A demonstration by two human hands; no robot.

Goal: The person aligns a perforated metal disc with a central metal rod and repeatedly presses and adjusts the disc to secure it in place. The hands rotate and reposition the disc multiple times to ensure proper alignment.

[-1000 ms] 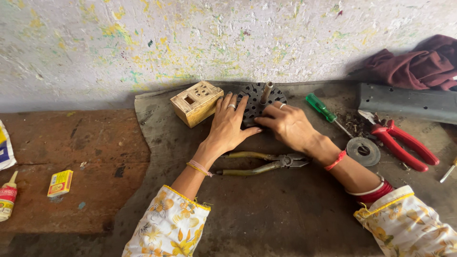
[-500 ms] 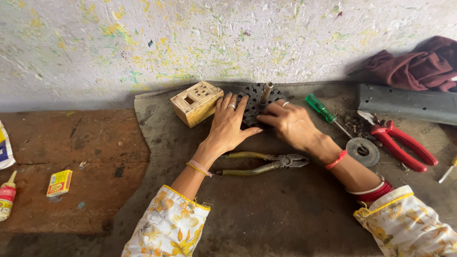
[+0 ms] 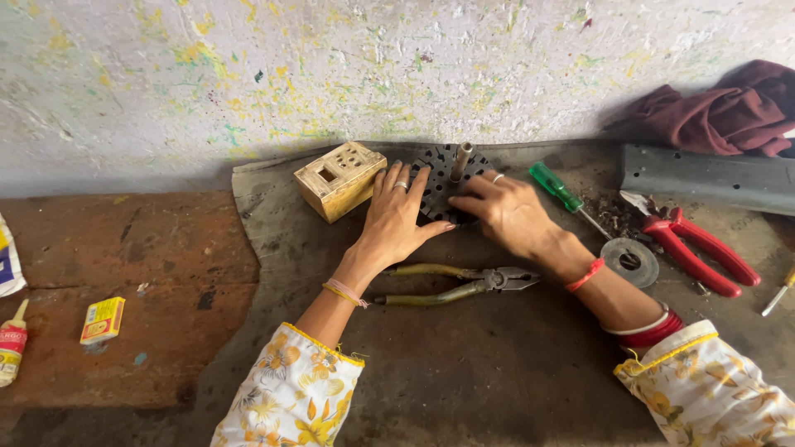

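Note:
A dark round slotted metal core [image 3: 439, 178] with a short shaft [image 3: 460, 159] sticking up lies on the grey mat near the wall. My left hand [image 3: 396, 217] rests flat on its left side, fingers spread. My right hand [image 3: 505, 211] grips its right edge, fingers curled toward the middle. The hands hide most of the core. Olive-handled pliers [image 3: 451, 283] lie just below both wrists.
A small yellowish wooden box [image 3: 338, 180] sits left of the core. A green screwdriver [image 3: 565, 195], a metal washer disc [image 3: 629, 261], red-handled pliers [image 3: 691, 248], a grey metal channel [image 3: 708, 175] and maroon cloth [image 3: 720, 112] lie right. A glue tube [image 3: 10, 346] and small yellow packet [image 3: 103, 319] lie left.
Both hands stay on the core with only slight finger shifts. Nothing else has moved.

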